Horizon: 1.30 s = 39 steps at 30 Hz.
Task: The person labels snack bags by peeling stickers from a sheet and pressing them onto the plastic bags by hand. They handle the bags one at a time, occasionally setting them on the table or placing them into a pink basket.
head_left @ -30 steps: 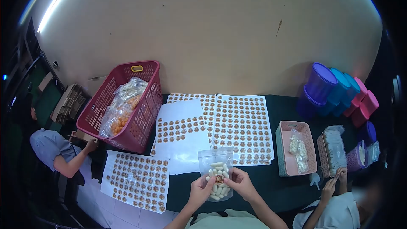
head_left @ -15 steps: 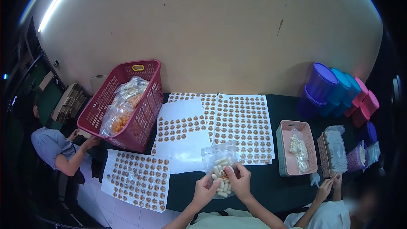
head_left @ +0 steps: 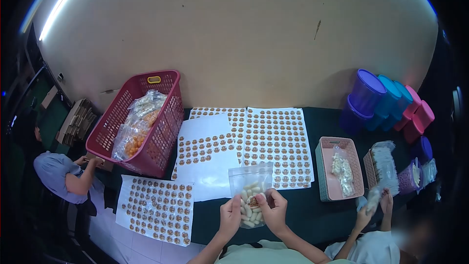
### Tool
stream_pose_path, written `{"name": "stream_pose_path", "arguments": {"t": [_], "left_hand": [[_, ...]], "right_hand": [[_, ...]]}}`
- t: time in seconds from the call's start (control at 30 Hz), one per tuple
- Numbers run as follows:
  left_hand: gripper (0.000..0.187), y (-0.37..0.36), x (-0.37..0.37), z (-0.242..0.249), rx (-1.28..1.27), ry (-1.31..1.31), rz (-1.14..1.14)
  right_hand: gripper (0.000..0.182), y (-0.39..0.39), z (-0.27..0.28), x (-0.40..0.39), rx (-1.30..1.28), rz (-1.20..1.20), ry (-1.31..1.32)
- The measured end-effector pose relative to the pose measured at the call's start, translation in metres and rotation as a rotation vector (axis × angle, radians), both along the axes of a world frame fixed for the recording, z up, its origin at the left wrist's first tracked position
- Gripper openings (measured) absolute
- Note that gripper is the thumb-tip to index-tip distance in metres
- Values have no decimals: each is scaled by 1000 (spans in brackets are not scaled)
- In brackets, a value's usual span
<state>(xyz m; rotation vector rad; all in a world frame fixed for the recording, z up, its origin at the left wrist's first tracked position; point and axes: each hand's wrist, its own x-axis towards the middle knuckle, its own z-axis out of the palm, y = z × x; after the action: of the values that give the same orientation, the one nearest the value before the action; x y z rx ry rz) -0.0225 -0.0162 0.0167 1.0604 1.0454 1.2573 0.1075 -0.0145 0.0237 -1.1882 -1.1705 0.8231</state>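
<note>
Between my hands is a clear zip pouch with white capsule-shaped pieces in its lower part. A round brown and white sticker sits on its front. My left hand grips the pouch's left edge, fingers partly hidden behind it. My right hand holds the right side, its thumb pressed on the front at the sticker's upper edge. Just beyond the pouch lies a partly used sticker sheet with bare white areas. Another sticker sheet lies to the left, and a full one lies behind.
At left stands a maroon basket with filled bags. A pink tray with a filled pouch, a small basket of clear pouches and purple tubs stand at right. Co-workers' hands work at right and another person at left.
My left thumb has moved from the pouch's front to its left edge, and the sticker shows more fully. The right co-worker's hands now hold a clear bag. The view has shifted slightly.
</note>
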Motion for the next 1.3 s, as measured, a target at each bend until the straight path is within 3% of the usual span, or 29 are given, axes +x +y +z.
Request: {"name": "stream_pose_path", "arguments": {"t": [0.1,0.4,0.6,0.67,0.7,0.77,0.87,0.93,1.0,1.1,1.2,1.3], "left_hand": [[21,1,8,3,97,196,12],[21,19,-4,7,104,174,105],[26,18,-10,6,155,123,-91],[28,16,-14,24,48,334,-221],[28,17,-13,19,51,334,-220],[30,18,-12,6,55,94,-222],[37,16,-15,6,29,47,-273],[36,16,-16,6,6,74,-273],[34,16,-16,6,-18,103,-274],[33,13,-14,2,57,342,-255],[35,11,-16,15,-15,386,-284],[35,9,-16,4,47,175,-258]], "right_hand": [[20,-1,1,1,-50,4,6],[20,2,7,-11,-8,95,113],[22,4,6,1,-71,138,37],[21,6,6,3,-78,145,77],[20,7,7,3,-83,152,120],[19,6,10,4,-108,142,165],[19,8,6,1,-121,115,216],[19,9,3,1,-109,96,224],[21,10,3,4,-91,62,17],[22,14,0,0,-44,10,-56],[23,14,10,-1,-82,1,36],[24,13,10,-2,-70,-17,0]]}}
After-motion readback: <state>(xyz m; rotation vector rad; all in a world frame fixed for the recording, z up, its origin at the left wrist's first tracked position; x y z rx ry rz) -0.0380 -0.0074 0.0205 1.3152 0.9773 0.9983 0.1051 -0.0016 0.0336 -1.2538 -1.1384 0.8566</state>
